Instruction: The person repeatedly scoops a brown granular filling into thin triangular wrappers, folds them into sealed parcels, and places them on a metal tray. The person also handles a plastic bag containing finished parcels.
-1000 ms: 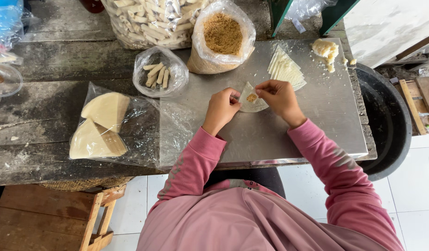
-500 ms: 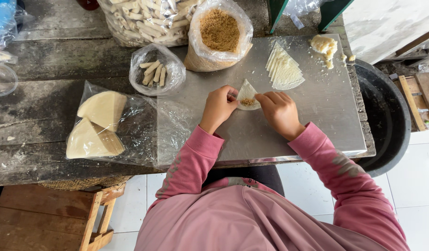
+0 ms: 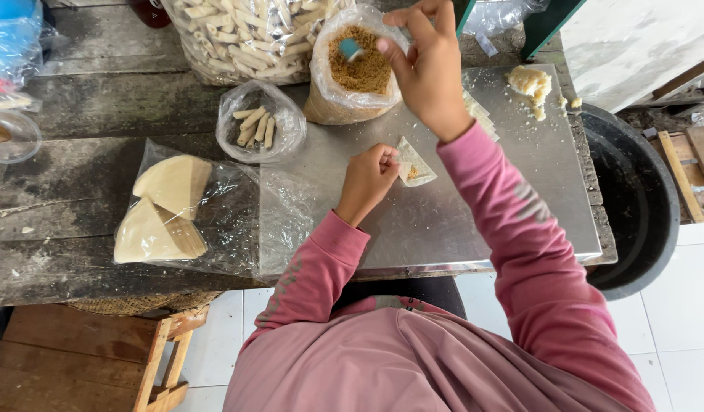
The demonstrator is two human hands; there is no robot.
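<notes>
Steel sheet [image 3: 474,206] covers the right part of a weathered wooden bench, and near its middle lies a small triangular wrapper [image 3: 414,165] with a dab of brown filling on it. The left hand [image 3: 367,179] rests on the sheet just left of that wrapper, its fingertips pinched together on the wrapper's near-left edge. The right hand [image 3: 427,65] is raised at the far side, over the open plastic bag of brown crumbly filling [image 3: 358,69], its fingers curled around a small blue-handled spoon [image 3: 351,49] whose tip sits above the filling. Right of that hand, partly hidden behind it, a stack of pale wrappers [image 3: 480,114] lies on the steel, and farther right a lump of pale dough [image 3: 530,82]. Left of the filling bag sits a small clear bag of finished rolls [image 3: 257,126], and beyond it a large bag packed with many more rolls [image 3: 245,34]. At the left, a plastic sheet holds two stacks of folded wrappers [image 3: 165,206].
</notes>
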